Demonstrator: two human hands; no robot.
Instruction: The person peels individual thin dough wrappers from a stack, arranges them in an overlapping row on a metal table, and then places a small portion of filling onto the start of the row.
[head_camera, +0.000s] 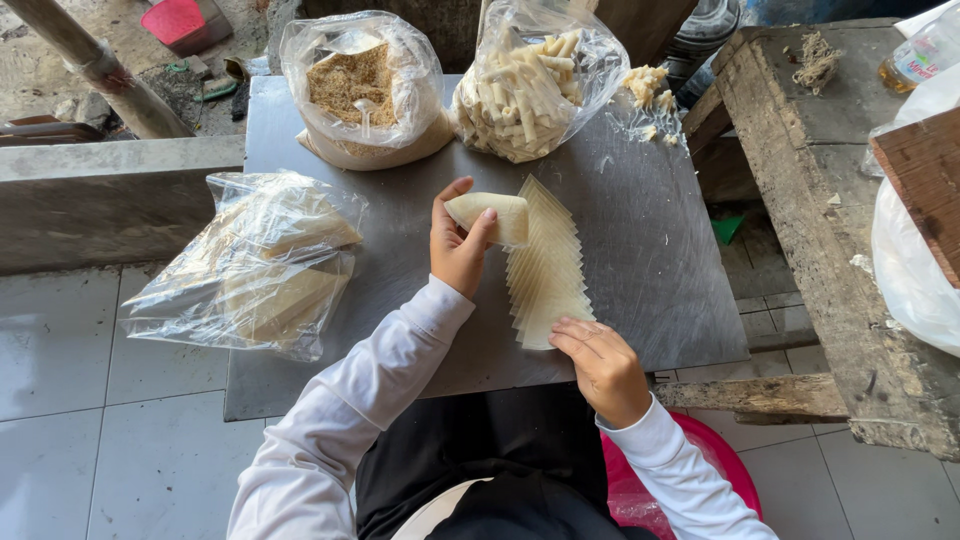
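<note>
Rolling goes best with an even, snug pinch: the left hand (458, 245) has thumb and fingers clamped on a half-rolled wrapper (490, 217) over the metal table's (640, 290) middle. The right hand (598, 362) rests flat-fingered, together, on the near end of the fanned wrapper stack (545, 275).

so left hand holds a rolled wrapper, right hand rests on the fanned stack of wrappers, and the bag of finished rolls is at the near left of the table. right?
Not quite. The bag of finished rolls sits at the far edge of the table, not the near left. The head view shows it. The rest stands: the left hand holds a rolled wrapper, and the right hand rests on the fanned stack of wrappers.
</note>
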